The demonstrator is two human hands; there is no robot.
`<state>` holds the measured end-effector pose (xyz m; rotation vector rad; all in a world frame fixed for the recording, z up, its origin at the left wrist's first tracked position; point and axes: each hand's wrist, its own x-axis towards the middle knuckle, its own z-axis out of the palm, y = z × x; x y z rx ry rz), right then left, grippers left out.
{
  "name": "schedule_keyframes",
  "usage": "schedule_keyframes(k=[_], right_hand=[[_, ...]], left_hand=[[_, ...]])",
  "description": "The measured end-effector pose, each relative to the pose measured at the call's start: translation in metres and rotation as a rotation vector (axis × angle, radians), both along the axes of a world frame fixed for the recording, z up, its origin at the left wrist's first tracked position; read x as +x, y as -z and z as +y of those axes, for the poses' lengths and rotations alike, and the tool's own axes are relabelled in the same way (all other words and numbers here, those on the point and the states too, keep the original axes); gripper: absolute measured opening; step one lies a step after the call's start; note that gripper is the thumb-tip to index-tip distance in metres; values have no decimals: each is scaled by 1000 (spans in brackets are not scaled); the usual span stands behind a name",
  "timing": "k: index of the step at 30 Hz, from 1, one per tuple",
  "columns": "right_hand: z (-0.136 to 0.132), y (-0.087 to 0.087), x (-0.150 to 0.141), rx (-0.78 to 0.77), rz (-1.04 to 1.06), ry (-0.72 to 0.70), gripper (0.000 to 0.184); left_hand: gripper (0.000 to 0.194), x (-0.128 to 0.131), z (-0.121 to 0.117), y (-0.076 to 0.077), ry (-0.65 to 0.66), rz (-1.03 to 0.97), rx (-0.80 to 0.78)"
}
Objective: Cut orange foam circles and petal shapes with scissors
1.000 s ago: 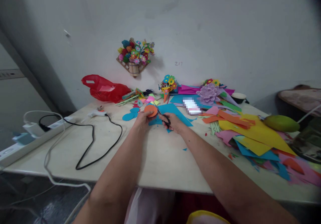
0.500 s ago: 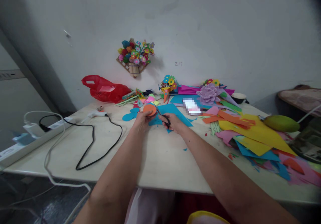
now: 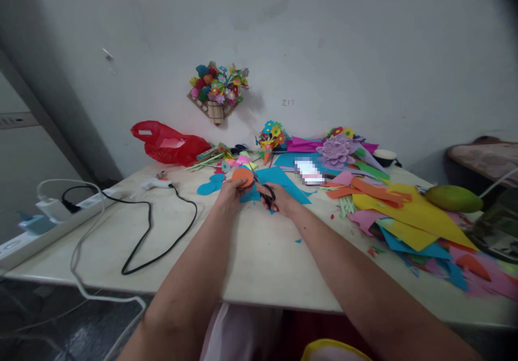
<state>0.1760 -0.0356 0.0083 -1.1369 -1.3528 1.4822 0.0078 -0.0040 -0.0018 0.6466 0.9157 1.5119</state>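
Left fingers (image 3: pixel 238 184) partly hide the orange disc (image 3: pixel 243 174).

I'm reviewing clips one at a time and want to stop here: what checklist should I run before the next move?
1. Left hand holding the orange disc: ok.
2. Right hand grip on the scissors: ok.
3. Scissors touching the disc's edge: cannot tell, too small here.
4. Black cable clear of both hands: ok.
5. Tabletop free of scraps: not ok, a small blue scrap lies on it.

Orange disc (image 3: pixel 243 174), black scissor handles (image 3: pixel 270 194), blue sheet (image 3: pixel 284 181)
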Motion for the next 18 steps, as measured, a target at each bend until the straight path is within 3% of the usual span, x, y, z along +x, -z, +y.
schedule_keyframes(k=[18], right_hand=[[0, 1, -3, 9, -28, 26, 35]], left_hand=[[34, 2, 6, 7, -24, -5, 11]])
